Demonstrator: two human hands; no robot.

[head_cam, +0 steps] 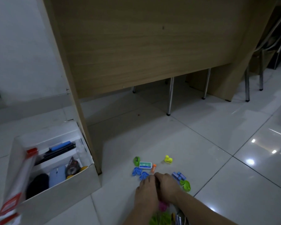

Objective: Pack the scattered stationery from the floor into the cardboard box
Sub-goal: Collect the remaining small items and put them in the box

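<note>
I can't tell what my left hand [146,187] and right hand [166,184] cover at lower centre. A pink item [162,206] is half hidden under them; the bottom edge cuts off a green clump [161,219].

Single view, worn on my head: looks forward and down at the floor [217,159], close to my left hand [146,192] and right hand [168,186]; desk panel [144,46] ahead.

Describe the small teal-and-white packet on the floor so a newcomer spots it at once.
Below the wooden desk panel, right of the cardboard box, small coloured pieces lie on the tiles. The packet is at the cluster's far left, between a green piece and an orange one. It alone is a flat printed rectangle.
</note>
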